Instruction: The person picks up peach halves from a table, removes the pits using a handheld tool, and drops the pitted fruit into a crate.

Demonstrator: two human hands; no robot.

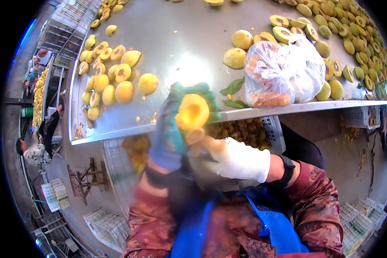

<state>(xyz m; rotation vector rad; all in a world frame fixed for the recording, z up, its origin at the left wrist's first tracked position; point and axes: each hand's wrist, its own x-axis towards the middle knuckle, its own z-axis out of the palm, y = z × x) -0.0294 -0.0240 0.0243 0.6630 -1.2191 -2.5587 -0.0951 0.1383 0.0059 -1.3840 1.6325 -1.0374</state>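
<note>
My left hand, in a blue-green glove, holds a halved yellow fruit above the table's front edge, its hollow cut face turned up. Just below that fruit is my right hand, in a white glove, with its fingers closed around a small brownish piece. Blur hides whether this piece is a fruit pit or part of a tool. On the metal table, whole and halved fruits lie to the left.
Plastic bags and green leaves rest near the table's front edge. A large heap of fruit covers the back right. Under the edge is a crate of brown pieces. Two people are at the far left, beside another fruit-covered table.
</note>
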